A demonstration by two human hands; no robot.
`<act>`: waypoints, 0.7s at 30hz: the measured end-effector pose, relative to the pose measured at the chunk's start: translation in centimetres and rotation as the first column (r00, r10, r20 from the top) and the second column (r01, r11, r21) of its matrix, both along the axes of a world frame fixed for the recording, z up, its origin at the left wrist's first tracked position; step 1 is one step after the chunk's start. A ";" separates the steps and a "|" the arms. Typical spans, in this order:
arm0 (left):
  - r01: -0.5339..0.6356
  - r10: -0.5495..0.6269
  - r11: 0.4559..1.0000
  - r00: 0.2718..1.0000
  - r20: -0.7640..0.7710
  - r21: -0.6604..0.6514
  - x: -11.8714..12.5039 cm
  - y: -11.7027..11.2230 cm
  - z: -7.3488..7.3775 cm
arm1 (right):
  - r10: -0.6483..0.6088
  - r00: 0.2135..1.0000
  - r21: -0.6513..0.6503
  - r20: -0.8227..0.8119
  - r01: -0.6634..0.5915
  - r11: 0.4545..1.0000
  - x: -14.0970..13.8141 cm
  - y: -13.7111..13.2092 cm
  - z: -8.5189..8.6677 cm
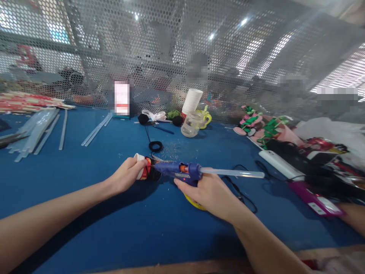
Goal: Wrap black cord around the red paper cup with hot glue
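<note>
My left hand (129,173) is closed around a small paper cup (139,175) lying on its side, its white mouth toward the left. Black cord wraps the cup's right end and leads up to a small coil of black cord (155,146) on the table. In my right hand (209,192) is a blue hot glue gun (176,170), its nozzle pointing left at the wrapped end of the cup. Whether the nozzle touches the cord I cannot tell. A clear glue stick (232,172) sticks out of the gun's back. Partly hidden below my right hand is a yellow ring-shaped thing (194,202).
Glue sticks (42,131) and red-and-white sticks (28,102) lie at the left. At the back stand stacked paper cups (192,101), a clear plastic jar (190,125) and a phone (122,98). A purple-and-white power strip (313,199) and cables lie right, near another person's arm (353,217).
</note>
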State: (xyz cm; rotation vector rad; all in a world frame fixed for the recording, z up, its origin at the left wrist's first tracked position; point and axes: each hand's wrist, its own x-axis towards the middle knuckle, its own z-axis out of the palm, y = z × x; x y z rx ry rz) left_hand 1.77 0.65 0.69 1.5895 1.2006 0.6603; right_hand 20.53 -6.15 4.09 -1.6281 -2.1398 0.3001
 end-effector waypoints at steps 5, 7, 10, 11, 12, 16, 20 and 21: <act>0.001 -0.001 1.000 1.000 -0.029 0.000 0.0 0.2 -0.2 | 0.027 0.998 0.006 -0.056 -0.027 1.000 0.2 -0.1 -0.6; -0.009 0.009 1.000 0.999 -0.031 0.007 0.0 0.2 -0.2 | 0.037 0.997 0.008 -0.065 -0.036 0.999 0.2 -0.2 -0.6; -0.017 0.017 1.000 1.000 0.002 0.000 0.0 0.1 0.0 | 0.039 0.997 -0.026 -0.066 -0.040 0.999 0.2 -0.4 -0.5; -0.018 0.018 1.000 1.000 0.019 -0.006 0.1 0.1 0.0 | 0.038 0.997 -0.043 -0.072 -0.041 0.998 0.1 -0.5 -0.4; -0.019 0.019 1.000 0.999 0.033 -0.013 0.1 0.1 0.0 | 0.035 0.996 -0.056 -0.083 -0.039 0.998 0.1 -0.5 -0.4; -0.024 0.025 0.999 0.998 0.063 -0.028 0.1 0.1 0.0 | 0.025 0.992 -0.078 -0.128 -0.035 0.996 -0.1 -0.7 -0.2; -0.030 0.032 0.999 0.997 0.073 -0.030 0.1 0.0 0.1 | 0.045 0.991 -0.074 -0.128 -0.055 0.996 -0.2 -0.8 -0.1; -0.031 0.033 0.999 0.997 0.072 -0.031 0.2 0.0 0.2 | 0.052 0.991 -0.072 -0.126 -0.061 0.996 -0.2 -0.8 -0.1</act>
